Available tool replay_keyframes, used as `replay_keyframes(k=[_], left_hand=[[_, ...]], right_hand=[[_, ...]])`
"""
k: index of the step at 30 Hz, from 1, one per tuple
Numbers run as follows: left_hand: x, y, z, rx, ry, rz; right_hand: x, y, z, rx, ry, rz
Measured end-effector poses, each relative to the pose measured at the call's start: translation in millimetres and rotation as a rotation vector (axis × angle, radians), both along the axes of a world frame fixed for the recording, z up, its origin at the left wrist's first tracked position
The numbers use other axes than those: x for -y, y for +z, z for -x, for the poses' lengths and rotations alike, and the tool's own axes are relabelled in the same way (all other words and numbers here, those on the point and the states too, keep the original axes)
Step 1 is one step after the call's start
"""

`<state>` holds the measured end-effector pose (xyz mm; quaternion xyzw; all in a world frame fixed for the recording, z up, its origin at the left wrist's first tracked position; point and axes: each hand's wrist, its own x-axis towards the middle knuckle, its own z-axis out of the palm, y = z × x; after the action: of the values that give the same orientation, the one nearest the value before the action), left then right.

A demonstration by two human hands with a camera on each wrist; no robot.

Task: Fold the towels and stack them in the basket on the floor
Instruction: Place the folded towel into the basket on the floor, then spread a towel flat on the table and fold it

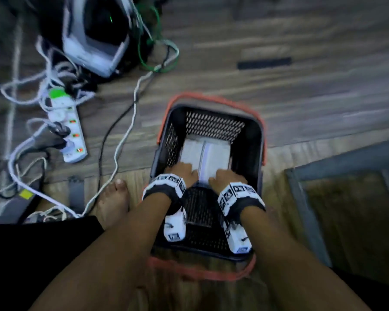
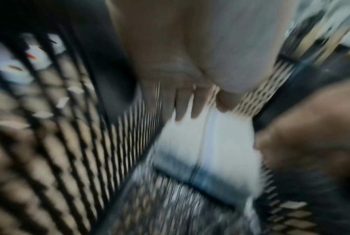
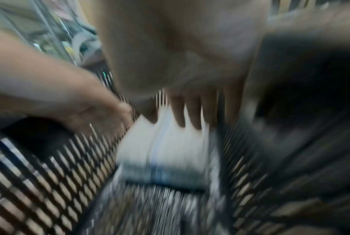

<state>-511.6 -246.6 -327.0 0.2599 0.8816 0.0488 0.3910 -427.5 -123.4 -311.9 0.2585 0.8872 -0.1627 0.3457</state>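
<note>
A black mesh basket [image 1: 259, 140] with orange handles stands on the wooden floor. Inside it, against the far wall, lies a folded white towel [image 1: 204, 153] with a pale stripe down its middle. My left hand [image 1: 184, 172] rests on the towel's near left part and my right hand [image 1: 227, 177] on its near right part. In the left wrist view, blurred straight fingers [image 2: 182, 108] lie flat on the towel [image 2: 206, 146]. The right wrist view shows the same, with fingers [image 3: 192, 114] stretched over the towel [image 3: 164, 147]. Neither hand visibly curls round it.
A white power strip [image 1: 67, 131] and tangled cables lie on the floor at the left, below a white and black device [image 1: 94, 34]. A bare foot [image 1: 115, 200] stands left of the basket. A grey-framed mat [image 1: 346, 198] lies to the right.
</note>
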Motion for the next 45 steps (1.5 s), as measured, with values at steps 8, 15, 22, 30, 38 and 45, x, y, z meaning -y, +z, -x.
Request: replay_keyframes(k=[8, 15, 22, 30, 38, 45], left_hand=[[-8, 216, -1, -0.297, -0.061, -0.14], [-42, 411, -59, -0.514, -0.134, -0.37], [-86, 505, -158, -0.597, -0.38, -0.581], [-142, 549, -292, -0.575, -0.744, -0.775], [-186, 548, -418, -0.364, -1.018, -0.943], [-209, 506, -521, -0.271, -1.233, -0.908]], right_hand=[[-44, 191, -42, -0.281, -0.151, -0.015], [-68, 390, -137, -0.546, -0.269, -0.206], [-69, 490, -259, -0.682, -0.392, -0.396], [-67, 535, -409, -0.72, -0.643, -0.562], [-42, 542, -547, -0.67, -0.912, -0.674], [-5, 506, -648, -0.545, -1.175, -0.718]])
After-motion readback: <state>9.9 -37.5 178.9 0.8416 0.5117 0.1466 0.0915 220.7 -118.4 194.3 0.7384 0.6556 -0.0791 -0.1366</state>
